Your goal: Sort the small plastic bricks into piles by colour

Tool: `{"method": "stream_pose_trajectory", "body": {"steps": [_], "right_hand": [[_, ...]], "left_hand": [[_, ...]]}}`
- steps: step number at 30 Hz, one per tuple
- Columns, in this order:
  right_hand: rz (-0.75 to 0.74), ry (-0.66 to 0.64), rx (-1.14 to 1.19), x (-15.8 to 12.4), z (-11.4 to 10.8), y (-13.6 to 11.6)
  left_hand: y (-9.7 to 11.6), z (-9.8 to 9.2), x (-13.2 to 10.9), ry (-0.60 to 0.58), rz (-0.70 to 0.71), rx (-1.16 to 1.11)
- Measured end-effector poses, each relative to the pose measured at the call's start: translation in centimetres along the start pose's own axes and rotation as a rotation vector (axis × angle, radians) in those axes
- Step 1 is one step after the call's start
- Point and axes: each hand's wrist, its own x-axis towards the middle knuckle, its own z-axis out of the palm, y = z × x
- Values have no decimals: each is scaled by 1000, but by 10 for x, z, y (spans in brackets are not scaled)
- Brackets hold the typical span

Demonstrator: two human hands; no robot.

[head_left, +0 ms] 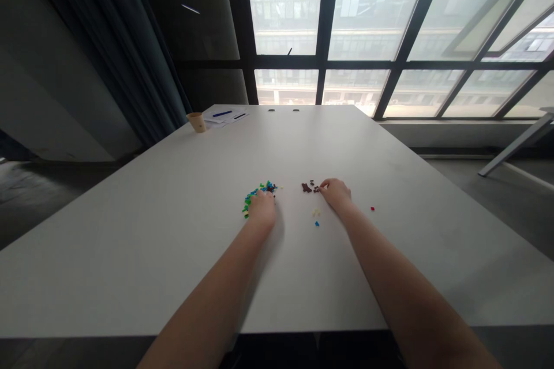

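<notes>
The desk (298, 282) has a pale, plain top and carries all small items noted. Both forearms reach in over its near edge.

Left hand (262, 206): set down on a mixed pile (248, 201) of small green, blue and dark pieces, left of the desk's centre line. The hand covers part of the pile and hides its own fingertips; whether this grip is open or closed on a piece cannot be told.

Right hand (338, 192): at the right end of a group of dark brown pieces (306, 188), about midway between the desk's left and right edges. Thumb and fingers are drawn close together at these pieces; whether the grip has a piece between the tips cannot be told.

Loose items: cream pieces (319, 211) lie nearer the near edge than the brown group, with one blue piece (317, 223) nearer that edge again. One red piece (373, 209) lies apart, beyond the right forearm towards the desk's right edge.

Towards the far left corner, a paper cup (197, 123) stands upright by the left edge, beside papers (215, 120) bearing a blue pen (222, 113).
</notes>
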Motion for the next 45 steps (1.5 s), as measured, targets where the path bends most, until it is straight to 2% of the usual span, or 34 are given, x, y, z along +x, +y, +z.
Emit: {"method": "stream_pose_trajectory", "body": {"steps": [5, 10, 15, 18, 22, 26, 30, 33, 38, 42, 45], "right_hand": [[25, -21, 43, 4, 6, -8], [-35, 6, 57, -1, 3, -6], [-134, 169, 60, -15, -13, 18], [-136, 276, 110, -21, -18, 36], [-163, 311, 214, -23, -17, 47], [-335, 281, 306, -27, -17, 37], [-519, 161, 425, -41, -19, 20], [-596, 98, 488, -50, -19, 11], [-649, 139, 500, -55, -17, 6], [-717, 204, 412, -55, -16, 6], [-717, 239, 372, -55, -16, 7]], "left_hand": [[-4, 4, 7, -3, 47, 0], [-5, 7, 11, 11, 73, 5], [-3, 5, 7, 37, 89, -17], [-3, 7, 5, 68, 95, -40], [-2, 9, 8, 108, 100, -133], [5, 5, 6, 137, 236, -342], [18, 4, -3, 212, 467, -686], [26, 8, -7, 280, 562, -843], [29, 13, -9, 304, 625, -823], [28, 12, -9, 319, 670, -785], [28, 11, -10, 351, 668, -795]]}}
